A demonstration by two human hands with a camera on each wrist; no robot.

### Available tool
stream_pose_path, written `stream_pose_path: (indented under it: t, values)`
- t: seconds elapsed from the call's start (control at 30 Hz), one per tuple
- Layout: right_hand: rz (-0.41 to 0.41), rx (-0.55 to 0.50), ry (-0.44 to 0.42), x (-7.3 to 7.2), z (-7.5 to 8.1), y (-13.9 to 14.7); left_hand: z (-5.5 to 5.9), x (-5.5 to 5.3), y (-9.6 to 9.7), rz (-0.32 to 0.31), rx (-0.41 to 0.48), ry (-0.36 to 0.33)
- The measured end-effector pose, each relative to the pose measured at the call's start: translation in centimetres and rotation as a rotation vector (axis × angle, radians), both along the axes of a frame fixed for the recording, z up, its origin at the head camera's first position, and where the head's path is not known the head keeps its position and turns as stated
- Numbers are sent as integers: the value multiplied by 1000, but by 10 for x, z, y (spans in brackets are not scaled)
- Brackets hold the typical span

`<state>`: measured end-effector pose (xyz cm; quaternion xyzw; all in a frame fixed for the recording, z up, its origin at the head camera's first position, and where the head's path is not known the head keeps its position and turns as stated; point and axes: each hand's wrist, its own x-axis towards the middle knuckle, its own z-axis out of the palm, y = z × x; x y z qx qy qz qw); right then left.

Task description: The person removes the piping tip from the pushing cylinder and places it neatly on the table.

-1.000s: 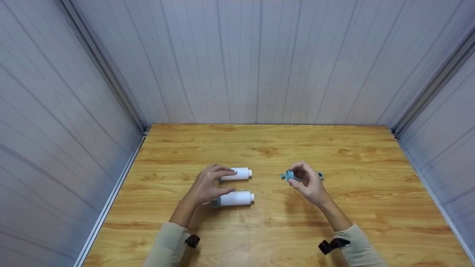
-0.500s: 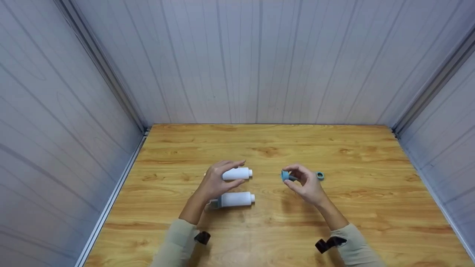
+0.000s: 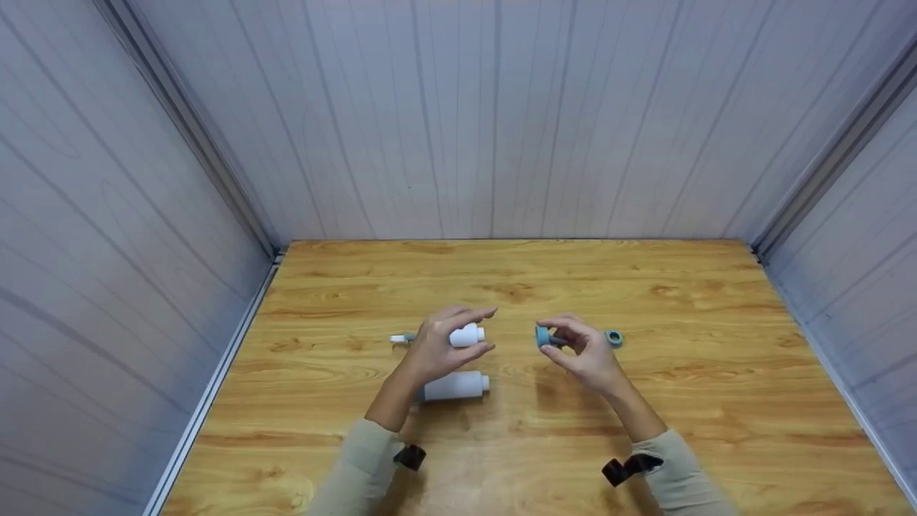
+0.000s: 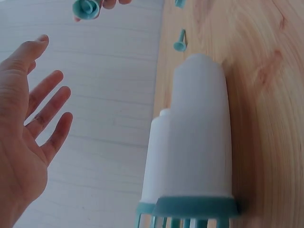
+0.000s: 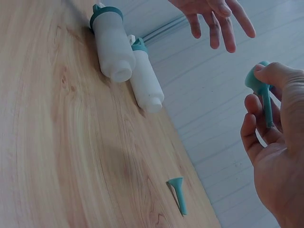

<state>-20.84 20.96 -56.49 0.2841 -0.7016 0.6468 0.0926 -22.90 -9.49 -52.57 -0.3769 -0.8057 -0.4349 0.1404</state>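
My right hand [image 3: 589, 362] pinches a teal funnel-shaped piece [image 3: 542, 337] by its wide rim, above the wooden table. The right wrist view shows the narrow stem of this funnel [image 5: 266, 102] pointing toward the palm. My left hand [image 3: 438, 350] holds nothing; its fingers and thumb are spread apart over the far white bottle [image 3: 466, 335], facing the funnel. A near white bottle [image 3: 458, 385] lies on its side, its teal end partly hidden under the left wrist. Both bottles have teal collars, seen in the left wrist view [image 4: 197, 206].
Right of my right hand, a teal ring-ended piece [image 3: 614, 338] lies on the table [image 3: 516, 444]. A small teal funnel [image 5: 176, 192] also lies on the wood in the right wrist view. Pale panels [image 3: 458, 122] enclose the back and both sides.
My left hand has moved right across the far bottle, toward the right hand. The right hand has shifted slightly left with the funnel, its wide end turned more leftward.
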Motion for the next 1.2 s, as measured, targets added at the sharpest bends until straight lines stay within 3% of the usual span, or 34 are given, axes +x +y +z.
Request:
stream_pose_path:
  t: [0.37,0.7,0.93,1.2]
  values:
    - [-18,12,-6,0,3,-4,1,-3,18,-38,59,83]
    - [2,-14,30,0,4,-8,4,-1,29,-39,22,89]
    - [33,-44,37,-1,5,-13,4,-1,38,-70,18,157]
    - [53,-37,35,1,6,-18,3,2,41,-67,22,127]
